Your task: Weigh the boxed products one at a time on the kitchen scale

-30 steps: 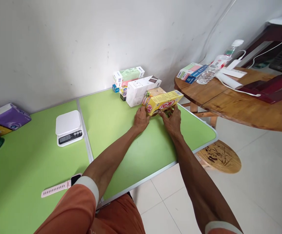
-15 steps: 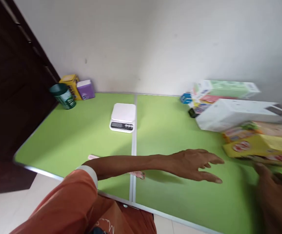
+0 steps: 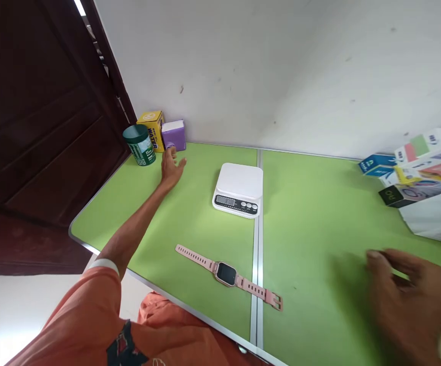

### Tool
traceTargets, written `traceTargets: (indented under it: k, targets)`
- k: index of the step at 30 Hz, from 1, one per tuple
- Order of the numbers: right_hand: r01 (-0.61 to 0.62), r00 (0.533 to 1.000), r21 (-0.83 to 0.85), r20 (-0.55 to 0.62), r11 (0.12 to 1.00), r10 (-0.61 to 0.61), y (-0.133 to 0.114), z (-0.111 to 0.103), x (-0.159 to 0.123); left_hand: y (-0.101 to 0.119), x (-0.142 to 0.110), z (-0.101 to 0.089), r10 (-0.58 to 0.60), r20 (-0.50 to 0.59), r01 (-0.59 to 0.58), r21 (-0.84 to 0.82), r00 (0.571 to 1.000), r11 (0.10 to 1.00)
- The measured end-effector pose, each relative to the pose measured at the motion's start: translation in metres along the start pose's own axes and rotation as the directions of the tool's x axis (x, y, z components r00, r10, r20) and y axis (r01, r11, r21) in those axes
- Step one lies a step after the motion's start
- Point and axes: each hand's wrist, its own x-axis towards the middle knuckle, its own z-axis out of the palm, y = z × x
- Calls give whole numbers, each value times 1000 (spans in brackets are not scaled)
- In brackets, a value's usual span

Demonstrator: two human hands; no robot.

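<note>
My left hand (image 3: 172,169) reaches to the back left, thumb and fingers apart, holding nothing. Its fingertips are just in front of a purple-and-white packet (image 3: 174,136); whether they touch it I cannot tell. Beside that packet are a yellow box (image 3: 155,130) marked WATER and a dark green tub (image 3: 141,146). At the front right my right hand (image 3: 414,300), slightly blurred, is loosely curled with a gap inside and no object showing in it. Between the hands lie a white digital kitchen scale (image 3: 239,183) and a pink-strapped smartwatch (image 3: 226,273), its strap stretched out.
Several boxes are piled on the right: a small blue box (image 3: 377,164), a white-and-green box (image 3: 430,147), a black-ended box (image 3: 394,196) and a large white box (image 3: 437,216). A metal seam (image 3: 256,295) divides the green table (image 3: 312,203). The wall (image 3: 281,76) rises behind it.
My left hand has swung from the right side over to the back left. The view has turned left, the watch is now uncovered, and the yellow boxes have left the view.
</note>
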Motion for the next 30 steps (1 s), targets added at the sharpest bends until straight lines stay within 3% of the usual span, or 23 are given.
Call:
traceTargets:
  k: [2,5,9,13,16,20,23,26,30]
  targets:
    - [22,999,94,41,995,-26,-34,27,5,-9,31,1,-48,-60,50,30,997,998]
    - [201,972,231,76,952,-223,-92,55,14,-16,61,10,-64,-132,73,60,989,996]
    - [357,847,430,225,830,-481,-170,101,34,-19,79,19,-136,-164,147,55,977,988]
    - [367,680,524,413,768,-606,-237,182,68,-26,87,22,-165,-142,178,80,976,981]
    - [290,613,527,539,799,-578,-278,259,101,-37,91,24,-133,-142,142,56,981,988]
    - [167,559,517,652,840,-512,-315,353,141,-60,89,31,-98,-154,102,22,983,995]
    - [78,526,515,706,854,-474,-331,401,152,-78,81,40,-83,-137,87,25,987,996]
    - [-74,472,567,745,820,-472,-339,424,148,-87,76,48,-78,-134,84,36,988,996]
    - [-155,434,545,787,824,-438,-337,417,146,-86,76,43,-115,-171,127,64,979,990]
